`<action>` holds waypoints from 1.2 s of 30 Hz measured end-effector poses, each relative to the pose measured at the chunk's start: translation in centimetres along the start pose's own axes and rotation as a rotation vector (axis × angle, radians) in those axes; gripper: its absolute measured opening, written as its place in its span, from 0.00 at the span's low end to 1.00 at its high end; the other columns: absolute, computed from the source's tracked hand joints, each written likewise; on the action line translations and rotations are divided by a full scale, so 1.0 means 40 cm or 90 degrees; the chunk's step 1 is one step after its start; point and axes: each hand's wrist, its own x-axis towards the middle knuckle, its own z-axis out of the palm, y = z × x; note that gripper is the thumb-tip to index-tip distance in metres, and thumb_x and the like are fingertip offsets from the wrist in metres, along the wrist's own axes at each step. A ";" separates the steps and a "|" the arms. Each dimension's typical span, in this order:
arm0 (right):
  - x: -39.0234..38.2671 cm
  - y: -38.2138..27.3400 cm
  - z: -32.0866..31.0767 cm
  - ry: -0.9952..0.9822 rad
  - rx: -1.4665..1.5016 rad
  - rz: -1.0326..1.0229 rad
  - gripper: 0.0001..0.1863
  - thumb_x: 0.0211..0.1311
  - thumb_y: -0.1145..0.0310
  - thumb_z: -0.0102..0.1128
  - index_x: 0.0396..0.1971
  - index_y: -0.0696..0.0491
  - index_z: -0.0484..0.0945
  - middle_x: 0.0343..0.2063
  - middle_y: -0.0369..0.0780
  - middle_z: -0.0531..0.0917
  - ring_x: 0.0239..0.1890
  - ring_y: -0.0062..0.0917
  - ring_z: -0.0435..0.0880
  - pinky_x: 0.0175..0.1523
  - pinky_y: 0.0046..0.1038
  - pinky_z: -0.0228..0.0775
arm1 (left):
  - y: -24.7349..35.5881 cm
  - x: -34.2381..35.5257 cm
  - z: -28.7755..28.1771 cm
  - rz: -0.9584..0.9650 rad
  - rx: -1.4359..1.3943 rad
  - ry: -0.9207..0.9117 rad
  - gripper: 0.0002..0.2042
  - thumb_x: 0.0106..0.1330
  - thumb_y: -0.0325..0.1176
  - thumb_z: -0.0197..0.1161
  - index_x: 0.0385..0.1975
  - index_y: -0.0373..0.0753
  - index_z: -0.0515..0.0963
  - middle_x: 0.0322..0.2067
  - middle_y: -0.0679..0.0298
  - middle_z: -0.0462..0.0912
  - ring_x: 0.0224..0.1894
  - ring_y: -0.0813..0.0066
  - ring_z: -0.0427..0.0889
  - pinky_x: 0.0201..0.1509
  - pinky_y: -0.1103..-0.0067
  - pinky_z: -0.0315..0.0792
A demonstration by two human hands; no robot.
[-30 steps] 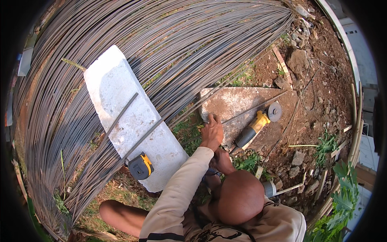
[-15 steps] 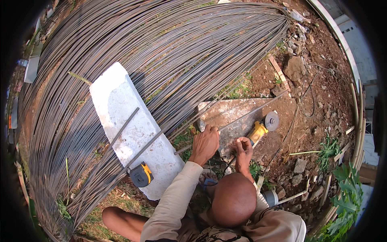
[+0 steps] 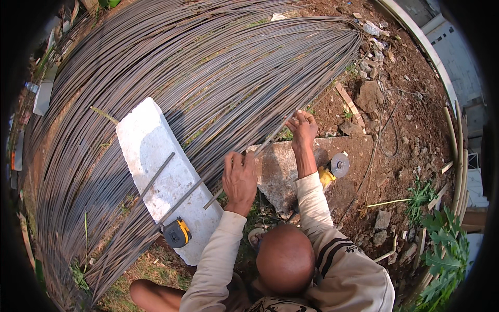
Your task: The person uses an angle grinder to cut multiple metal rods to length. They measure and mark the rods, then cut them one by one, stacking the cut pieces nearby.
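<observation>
Left hand: the left hand [image 3: 239,177] was closed around a thin steel rod [image 3: 260,151], gripping it near its lower end, just above the edge of the slab.
Right hand: the right hand [image 3: 302,125] was raised higher and further out, fingers pinched on the same rod further along its length.
Rod: it ran slantwise from lower left to upper right between the two hands, its upper part merging into the coil; the free lower end stuck out below the left hand, toward the block.
Coil: a great bundle of rusty-grey wire rods [image 3: 197,67] fanned across the ground, filling the upper and left part of the view.
Block: a long white block [image 3: 156,166] lay on the coil to the left of the left hand, with two short rods [image 3: 179,195] lying across it.
Tape: a yellow and black tape measure [image 3: 176,232] sat at the lower end of the block, near one short rod's tip.
Slab: a flat stone slab [image 3: 280,171] lay on the earth beneath the hands.
Grinder: a yellow angle grinder [image 3: 334,169] with its grey disc lay on the slab, just right of the right forearm, its cable [image 3: 382,130] trailing up over the soil.
Ground: bare reddish earth with stones and bits of weed [image 3: 421,195] to the right.
</observation>
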 end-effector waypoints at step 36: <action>-0.010 0.127 0.058 0.050 -0.027 -0.086 0.07 0.70 0.78 0.70 0.39 0.59 0.79 0.31 0.39 0.85 0.31 0.21 0.86 0.36 0.27 0.87 | -0.121 0.030 0.028 -0.011 0.014 -0.040 0.16 0.75 0.32 0.64 0.59 0.37 0.80 0.47 0.54 0.83 0.49 0.51 0.85 0.52 0.59 0.77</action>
